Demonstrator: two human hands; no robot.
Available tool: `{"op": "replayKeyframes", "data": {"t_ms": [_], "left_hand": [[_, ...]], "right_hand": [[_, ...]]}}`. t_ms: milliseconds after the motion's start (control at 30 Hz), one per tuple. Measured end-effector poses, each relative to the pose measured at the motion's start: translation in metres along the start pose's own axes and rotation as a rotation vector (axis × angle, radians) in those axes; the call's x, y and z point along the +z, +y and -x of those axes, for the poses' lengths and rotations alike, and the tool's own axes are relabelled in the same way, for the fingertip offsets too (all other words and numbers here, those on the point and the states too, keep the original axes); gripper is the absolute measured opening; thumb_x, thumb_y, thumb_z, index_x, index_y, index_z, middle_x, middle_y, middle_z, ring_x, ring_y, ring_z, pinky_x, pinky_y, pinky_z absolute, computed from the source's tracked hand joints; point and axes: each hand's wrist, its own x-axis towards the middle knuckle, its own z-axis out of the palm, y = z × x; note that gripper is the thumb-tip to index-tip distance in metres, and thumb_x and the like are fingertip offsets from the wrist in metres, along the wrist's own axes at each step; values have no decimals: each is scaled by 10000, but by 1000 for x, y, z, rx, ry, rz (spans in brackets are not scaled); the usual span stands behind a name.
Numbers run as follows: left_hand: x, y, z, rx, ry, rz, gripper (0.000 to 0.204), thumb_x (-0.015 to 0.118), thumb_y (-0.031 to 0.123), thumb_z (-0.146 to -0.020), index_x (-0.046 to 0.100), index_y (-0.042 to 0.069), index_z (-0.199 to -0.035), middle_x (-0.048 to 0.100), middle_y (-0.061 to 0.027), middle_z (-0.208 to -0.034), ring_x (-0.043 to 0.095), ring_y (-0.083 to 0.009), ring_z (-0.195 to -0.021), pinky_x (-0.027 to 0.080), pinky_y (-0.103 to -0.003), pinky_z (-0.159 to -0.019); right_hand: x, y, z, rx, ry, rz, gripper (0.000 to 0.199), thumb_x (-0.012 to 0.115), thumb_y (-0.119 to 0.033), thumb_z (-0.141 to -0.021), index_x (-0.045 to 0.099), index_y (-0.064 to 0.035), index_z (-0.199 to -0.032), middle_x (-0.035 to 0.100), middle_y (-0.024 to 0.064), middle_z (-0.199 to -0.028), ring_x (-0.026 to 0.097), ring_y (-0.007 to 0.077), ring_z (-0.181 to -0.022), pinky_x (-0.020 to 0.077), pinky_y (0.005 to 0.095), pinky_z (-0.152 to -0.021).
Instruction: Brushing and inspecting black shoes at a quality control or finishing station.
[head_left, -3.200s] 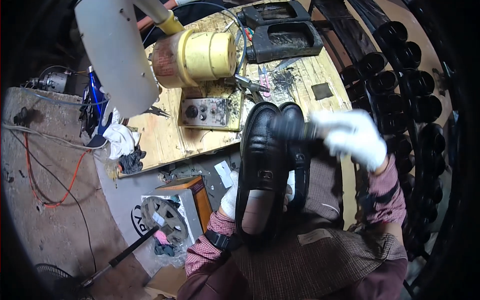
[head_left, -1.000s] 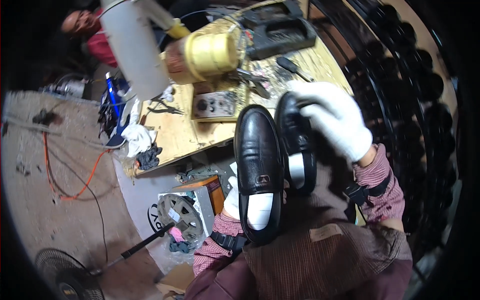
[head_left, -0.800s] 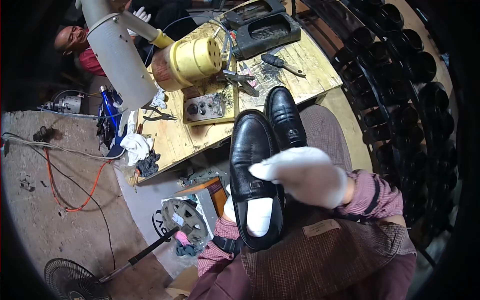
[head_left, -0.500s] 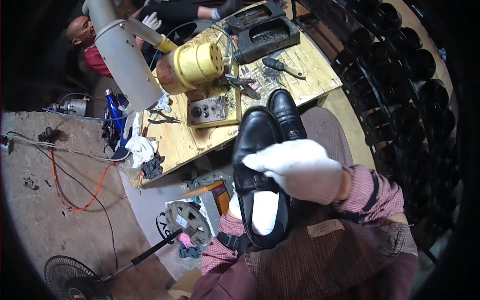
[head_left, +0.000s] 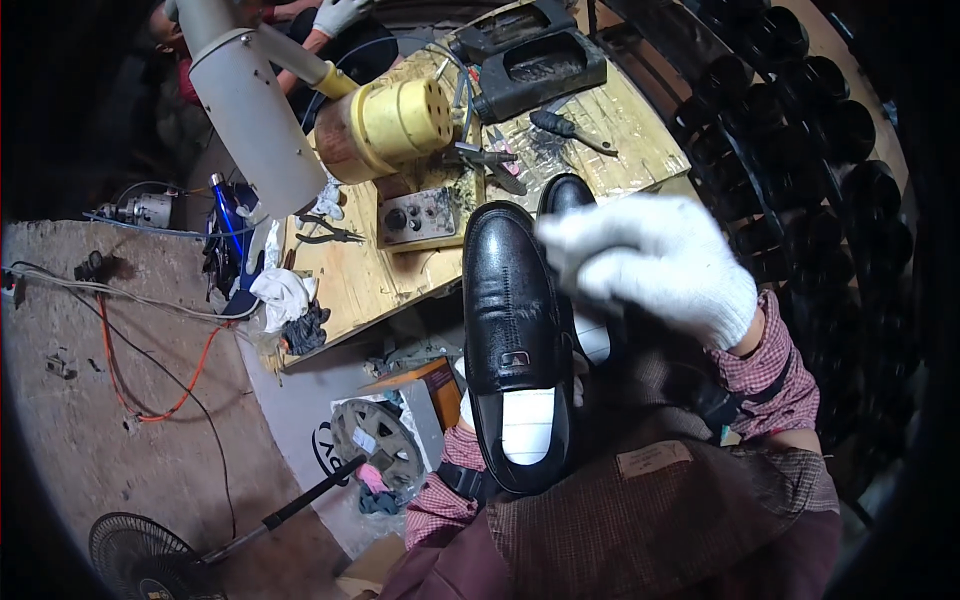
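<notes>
A black leather loafer (head_left: 508,290) with a white insole and a small badge on its strap points toe-away over my lap. My left hand (head_left: 466,410), in a white glove, is wrapped round it from beneath, mostly hidden by the shoe. White-gloved too, my right hand (head_left: 668,262) hovers at the right of the toe. Its bent fingers are smeared by motion, so I cannot tell whether they hold anything. Partly covered by that hand, a second black loafer (head_left: 566,192) lies just behind, its white insole showing below.
Ahead stands a wooden workbench (head_left: 345,290) with a yellow heat-gun-like device (head_left: 385,130), a control box (head_left: 418,215), pliers (head_left: 328,234) and a black-headed brush (head_left: 570,130). Black shoes fill a rack (head_left: 800,170) at right. A fan (head_left: 145,560) stands lower left. Another person's gloved hand (head_left: 340,15) shows beyond.
My right hand has lifted off the loafer's upper and moved up and right. The held loafer has turned slightly, showing its badge. The person beyond has shifted.
</notes>
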Motion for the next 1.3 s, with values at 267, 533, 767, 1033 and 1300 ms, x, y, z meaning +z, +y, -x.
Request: {"op": "replayKeyframes", "data": {"t_ms": [267, 533, 767, 1033, 1300], "left_hand": [[28, -11, -15, 275, 270, -689, 307, 591, 202, -1046, 608, -24, -1252, 702, -122, -950, 713, -208, -783, 604, -300, -629], [13, 3, -24, 143, 181, -453, 367, 536, 236, -1074, 569, -49, -1303, 684, -212, -1113, 715, -277, -925, 628, -383, -712], [23, 1, -27, 145, 306, -366, 473, 596, 340, -1050, 541, -47, -1318, 689, -209, -1045, 722, -273, -820, 627, -329, -659], [-59, -14, -33, 41, 233, -355, 407, 537, 341, -1072, 585, -36, -1218, 690, -189, -913, 702, -252, -703, 605, -344, -584], [5, -18, -13, 131, 286, -440, 426, 542, 319, -1062, 604, -92, -1156, 695, -208, -839, 705, -290, -656, 596, -374, -540]], "right_hand": [[1, 1, -4, -151, -250, 530, 367, 711, -5, -832, 759, -92, -1185, 772, 112, -1073, 753, 239, -959, 594, 340, -898], [2, 28, -4, -431, -306, 743, 349, 717, -33, -840, 767, -154, -1164, 783, 74, -1036, 763, 236, -913, 607, 339, -870], [12, 26, -22, -610, -179, 766, 370, 675, -47, -829, 743, -169, -1172, 746, 85, -967, 732, 260, -843, 588, 368, -736], [-2, 4, -17, -680, -20, 751, 352, 727, -41, -844, 764, -137, -1181, 766, 85, -982, 747, 220, -805, 600, 339, -738], [-16, 16, -12, -373, -410, 725, 330, 650, -92, -860, 744, -128, -1174, 769, 94, -1019, 741, 274, -934, 589, 375, -853]]}}
